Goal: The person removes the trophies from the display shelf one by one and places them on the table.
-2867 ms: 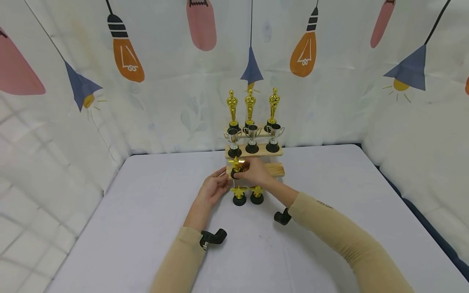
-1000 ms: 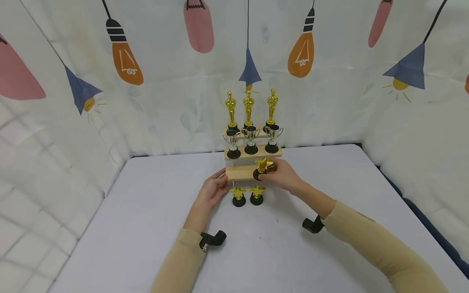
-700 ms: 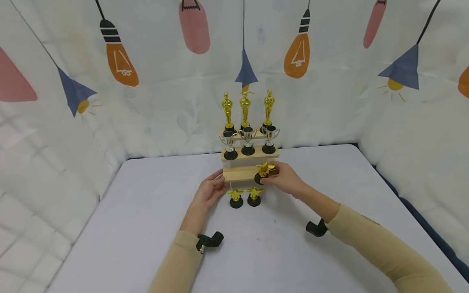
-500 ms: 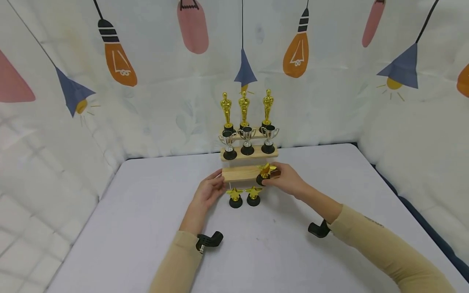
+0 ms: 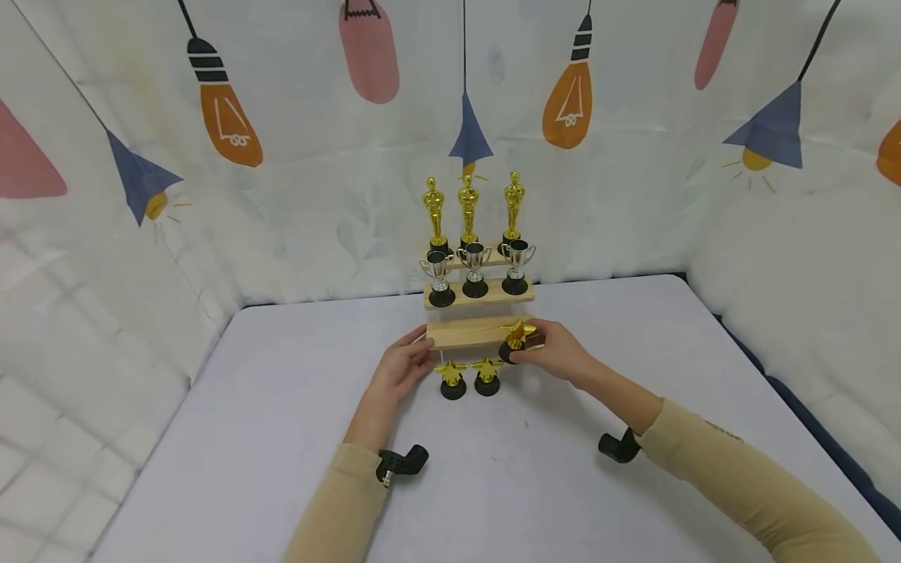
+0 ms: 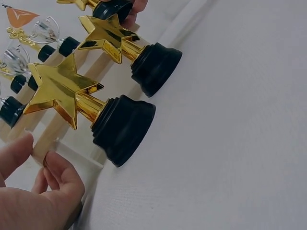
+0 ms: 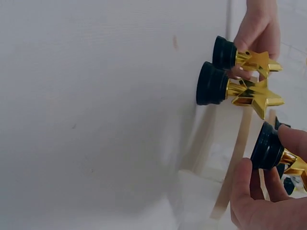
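My right hand [image 5: 559, 353] pinches the black base of a gold star trophy [image 5: 517, 338] at the right end of a stepped wooden stand's lowest board [image 5: 461, 333]. In the right wrist view, thumb and fingers grip that base [image 7: 267, 147]; whether it touches the board I cannot tell. My left hand [image 5: 401, 369] pinches the board's left end, with thumb and fingers about it in the left wrist view [image 6: 45, 196]. Two more star trophies, a left one [image 5: 453, 381] and a right one [image 5: 486, 378], stand upright on the table before the stand.
Three silver cups [image 5: 475, 262] stand on the middle board, and three gold figure trophies [image 5: 468, 209] on the top one. A white cloth covers the table [image 5: 281, 438]. Behind it hangs a curtain [image 5: 317, 203] printed with lamps.
My right hand has carried the star trophy from the lowest board's left end to its right end, then slightly toward me and rightward. The left hand keeps its hold on the board.
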Demonstrator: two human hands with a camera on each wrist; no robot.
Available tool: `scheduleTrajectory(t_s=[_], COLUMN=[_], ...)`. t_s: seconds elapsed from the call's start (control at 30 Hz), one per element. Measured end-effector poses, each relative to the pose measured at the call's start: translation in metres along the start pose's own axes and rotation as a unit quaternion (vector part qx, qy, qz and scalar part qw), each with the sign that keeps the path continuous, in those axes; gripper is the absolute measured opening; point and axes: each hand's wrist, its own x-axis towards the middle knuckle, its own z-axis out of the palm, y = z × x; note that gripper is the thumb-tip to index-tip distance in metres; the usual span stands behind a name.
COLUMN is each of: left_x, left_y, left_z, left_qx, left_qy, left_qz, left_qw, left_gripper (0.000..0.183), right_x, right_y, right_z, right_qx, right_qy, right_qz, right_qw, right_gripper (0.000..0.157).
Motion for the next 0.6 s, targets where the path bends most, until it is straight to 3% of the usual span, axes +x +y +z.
scheduleTrajectory(t_s=[0.37, 0.6], left_x=[0.001, 0.001], left_y=[0.0, 0.0], left_z=[0.0, 0.001], left_qx=[0.022, 0.026], left_qy=[0.008, 0.004], left_qz=[0.0, 0.001], left_qw=[0.9997, 0.9997], left_gripper=[0.057, 0.057], right_x=[0.005, 0.004], right_y=[0.008, 0.012], right_z=[0.006, 0.01], right_qx=[-0.02, -0.021], right_qy=[-0.011, -0.009], right_qz=[0.001, 0.003], right_qw=[1.0, 1.0], right_gripper=[0.06, 0.057])
